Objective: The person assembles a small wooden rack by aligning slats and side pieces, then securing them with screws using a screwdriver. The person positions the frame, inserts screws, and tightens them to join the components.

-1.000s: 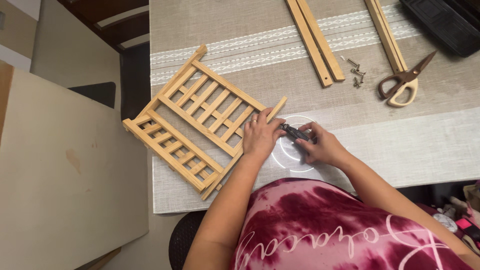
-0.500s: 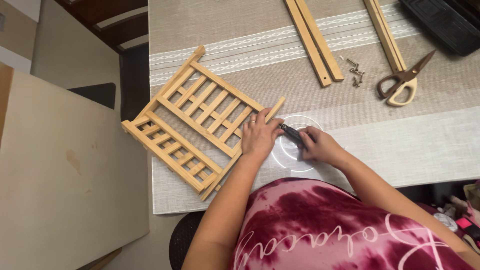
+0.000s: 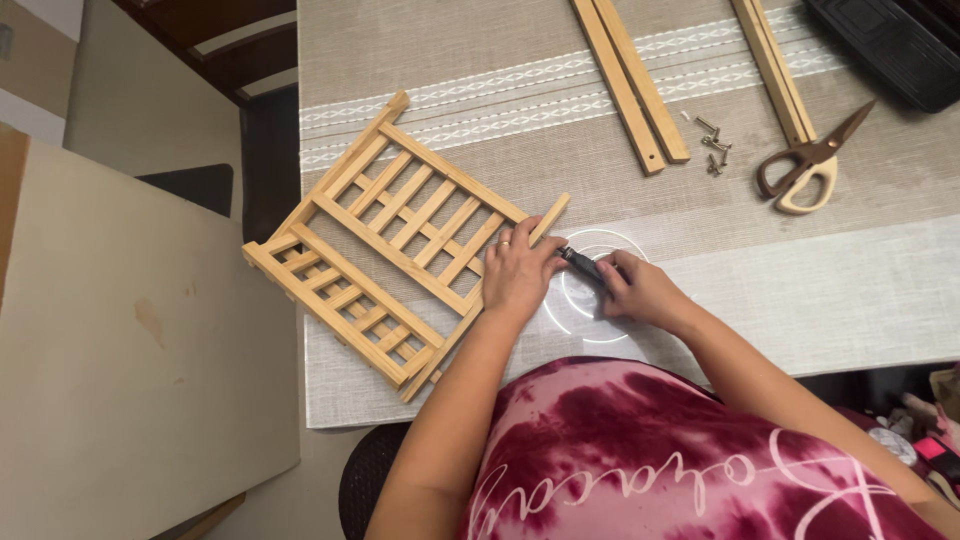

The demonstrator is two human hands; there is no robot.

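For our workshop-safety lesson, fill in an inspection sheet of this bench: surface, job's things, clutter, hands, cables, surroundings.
Surface: table under a beige woven runner with white stitched bands.
Job's things: slatted wooden rack lying flat, partly over the table's edge; dark screwdriver pointed at the rack's side rail.
Clutter: loose wooden slats, another slat, small screws, scissors, black tray at the far corner.
Hands: left hand presses on the rack's rail; right hand grips the screwdriver.
Cables: nothing seen.
Surroundings: pale board beside the table, dark chair under the person.
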